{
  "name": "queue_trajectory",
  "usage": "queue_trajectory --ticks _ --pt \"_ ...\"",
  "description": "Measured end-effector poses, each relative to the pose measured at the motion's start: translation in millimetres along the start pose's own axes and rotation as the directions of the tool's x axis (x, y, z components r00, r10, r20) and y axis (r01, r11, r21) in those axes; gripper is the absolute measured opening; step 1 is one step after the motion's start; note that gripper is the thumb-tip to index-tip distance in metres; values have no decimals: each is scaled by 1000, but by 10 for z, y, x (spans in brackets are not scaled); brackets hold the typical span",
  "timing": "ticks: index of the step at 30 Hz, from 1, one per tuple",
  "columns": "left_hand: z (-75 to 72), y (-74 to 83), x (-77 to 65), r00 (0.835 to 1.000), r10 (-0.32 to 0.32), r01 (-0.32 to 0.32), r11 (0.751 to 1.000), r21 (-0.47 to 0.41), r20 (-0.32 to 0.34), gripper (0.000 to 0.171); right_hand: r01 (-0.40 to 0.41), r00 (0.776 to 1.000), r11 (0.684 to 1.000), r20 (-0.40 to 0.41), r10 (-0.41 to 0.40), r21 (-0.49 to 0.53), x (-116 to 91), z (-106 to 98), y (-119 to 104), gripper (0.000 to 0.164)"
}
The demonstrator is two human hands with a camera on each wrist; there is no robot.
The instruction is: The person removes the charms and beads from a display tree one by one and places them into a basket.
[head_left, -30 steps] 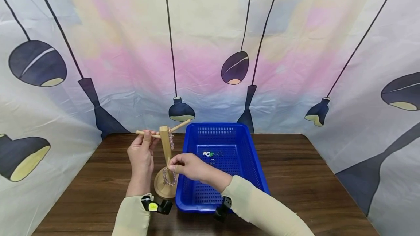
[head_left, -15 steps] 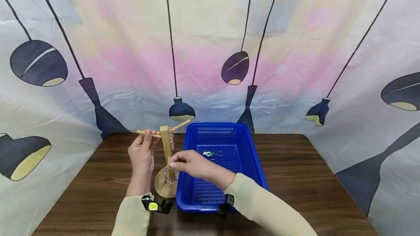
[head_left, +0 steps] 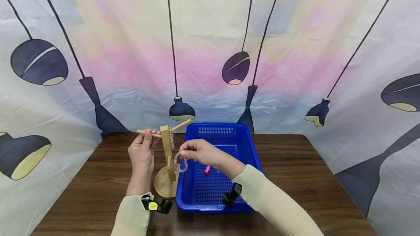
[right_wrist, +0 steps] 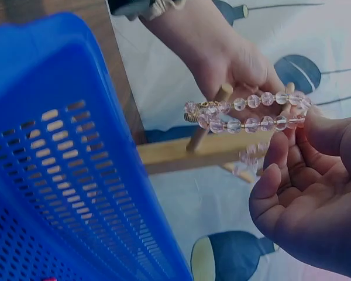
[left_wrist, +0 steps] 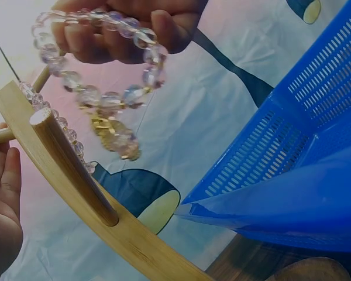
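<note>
Bracelet [right_wrist: 267, 123] has moved up and rightward, now at lower centre of head frame, pinched by right hand [head_left: 201, 153]; left hand [head_left: 142, 154], lower left, grips wooden stand [head_left: 166, 145]'s peg [head_left: 140, 132].

The head view looks forward and down from above the near side of the bench [head_left: 295, 177], far enough back to take in the left hand [head_left: 142, 152], right hand [head_left: 203, 152], blue plastic basket [head_left: 213, 207] and lamp-printed backdrop [head_left: 203, 28]. The left wrist camera [head_left: 156, 205] faces forward to the backdrop from close beside the wooden stand [head_left: 166, 145], its picture slanted. The right wrist camera [head_left: 233, 194], also close, faces across toward the left hand, rolled sideways so that the stand lies nearly level. Both wrist views share the beaded bracelet [right_wrist: 267, 123], stand, both hands and part of the basket; the head view shows these smaller.
</note>
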State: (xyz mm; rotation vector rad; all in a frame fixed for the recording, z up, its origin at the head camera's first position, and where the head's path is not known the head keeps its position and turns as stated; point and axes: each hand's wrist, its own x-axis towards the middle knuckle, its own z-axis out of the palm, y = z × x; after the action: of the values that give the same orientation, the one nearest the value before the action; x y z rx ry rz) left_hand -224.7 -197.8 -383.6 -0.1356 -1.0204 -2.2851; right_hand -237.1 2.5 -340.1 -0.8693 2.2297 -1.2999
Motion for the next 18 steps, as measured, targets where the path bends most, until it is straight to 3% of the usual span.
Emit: queue_trajectory --ticks 10,18 --pt "6 10 1 1000 -12 12 1000 -9 -14 12 -49 997 996 62 53 -69 -7 -167 155 23" --pt "6 3 -5 1000 3 -3 1000 -23 -2 12 -88 994 993 65 93 -79 22 -231 379 22"
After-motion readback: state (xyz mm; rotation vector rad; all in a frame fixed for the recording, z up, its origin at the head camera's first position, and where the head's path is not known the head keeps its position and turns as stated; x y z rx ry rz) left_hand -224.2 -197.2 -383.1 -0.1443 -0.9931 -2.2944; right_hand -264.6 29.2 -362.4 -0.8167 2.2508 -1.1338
